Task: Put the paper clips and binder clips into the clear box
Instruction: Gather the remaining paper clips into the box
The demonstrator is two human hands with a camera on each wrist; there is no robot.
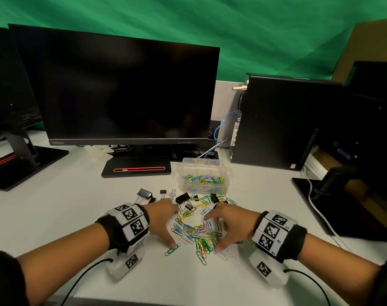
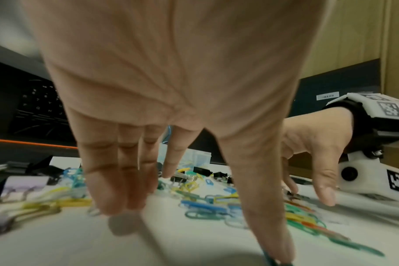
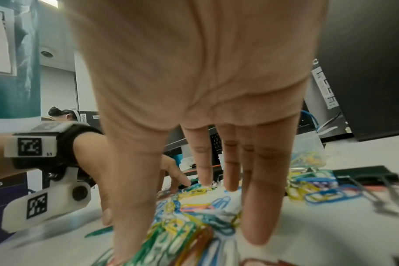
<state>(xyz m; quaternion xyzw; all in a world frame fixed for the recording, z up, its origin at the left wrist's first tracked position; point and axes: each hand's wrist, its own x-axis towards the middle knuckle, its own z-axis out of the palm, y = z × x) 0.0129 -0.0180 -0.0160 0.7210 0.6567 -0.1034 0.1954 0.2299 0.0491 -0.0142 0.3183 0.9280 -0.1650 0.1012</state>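
Both hands work as a pair of rakes over the loose paper clips (image 1: pixel 196 234) on the white surface (image 1: pixel 66 208). The left hand (image 1: pixel 164 224) sits on one side of the heap, the right hand (image 1: pixel 229 225) on the other, palms turned toward each other so that the clips lie between the two sets of fingers.

The left fingers (image 2: pixel 116 183) are extended and spread, tips at or just above the surface; they hold nothing. The left thumb tip rests on a single green clip (image 1: pixel 172 249) just outside the heap. The right fingers (image 3: pixel 260 198) are likewise straight and hang down, tips among the clips, with nothing pinched. This posture suits gathering: straight fingers can sweep many small, flat items together, whereas picking clips one by one would be slow.

The binder clips (image 1: pixel 183 198) lie beyond the fingertips of both hands, between the heap and the clear box (image 1: pixel 203 180). The box stands open just past them and already holds a layer of coloured clips, so part of the task appears done. Its position directly ahead of the fingers keeps the carry short.
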